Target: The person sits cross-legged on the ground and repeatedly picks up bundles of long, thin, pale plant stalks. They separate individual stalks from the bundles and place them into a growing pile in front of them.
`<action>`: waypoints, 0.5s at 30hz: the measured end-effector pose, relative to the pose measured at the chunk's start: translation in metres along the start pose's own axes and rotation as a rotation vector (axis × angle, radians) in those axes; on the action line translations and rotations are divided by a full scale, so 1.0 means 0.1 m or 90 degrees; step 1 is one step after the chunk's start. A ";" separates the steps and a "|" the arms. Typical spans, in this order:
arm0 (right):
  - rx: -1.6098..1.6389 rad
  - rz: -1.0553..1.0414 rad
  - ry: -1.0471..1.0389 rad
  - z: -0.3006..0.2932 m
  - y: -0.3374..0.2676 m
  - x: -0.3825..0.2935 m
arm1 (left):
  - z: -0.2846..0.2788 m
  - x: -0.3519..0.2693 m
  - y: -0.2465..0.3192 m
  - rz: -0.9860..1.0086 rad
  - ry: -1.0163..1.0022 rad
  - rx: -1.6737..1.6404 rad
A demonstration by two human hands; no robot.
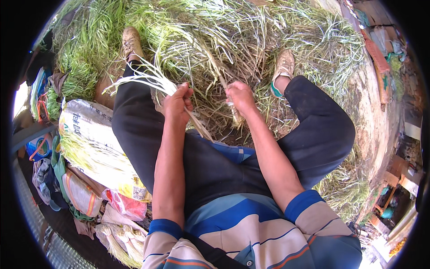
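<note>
My left hand (178,102) is closed around a small bunch of pale green-white stalks (158,80). Their loose tips fan out past my left knee, and the other ends come out below the hand between my thighs. My right hand (240,99) grips a long, dry, brownish stem bundle (215,64). It runs up from the fist into the heap of plant stalks, and a short frayed end sticks out beneath the hand. The two hands are apart, above the ground between my spread legs. What lies inside each fist is hidden.
Loose green and dry stalks (235,27) cover the ground ahead and around both shoes. At the left, a printed woven sack (90,111) bears pale stalks, with bags, cloths and tied pale bundles (124,238) nearby. A pale wooden edge (373,111) runs along the right.
</note>
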State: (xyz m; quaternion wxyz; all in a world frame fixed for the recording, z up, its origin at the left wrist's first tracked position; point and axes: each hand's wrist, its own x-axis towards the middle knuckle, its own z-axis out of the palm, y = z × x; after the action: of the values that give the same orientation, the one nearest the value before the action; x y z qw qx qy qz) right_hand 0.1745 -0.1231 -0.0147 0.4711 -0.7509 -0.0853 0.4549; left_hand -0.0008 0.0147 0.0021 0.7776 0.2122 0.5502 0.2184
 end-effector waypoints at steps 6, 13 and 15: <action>0.094 -0.012 -0.175 0.15 -0.01 -0.14 | 0.10 0.10 -0.09 0.019 0.009 0.091; -0.194 -0.151 -0.066 0.39 0.04 -0.27 | 0.19 0.19 -0.19 0.017 -0.035 0.148; -0.265 -0.177 -0.079 0.43 0.02 -0.31 | 0.21 0.20 -0.20 0.017 -0.050 0.162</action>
State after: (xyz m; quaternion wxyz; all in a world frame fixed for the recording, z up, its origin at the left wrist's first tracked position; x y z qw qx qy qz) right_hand 0.1233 -0.1140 -0.0034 0.3581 -0.7835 -0.3083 0.4034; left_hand 0.0274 0.0080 -0.0176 0.7623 0.3245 0.5399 0.1490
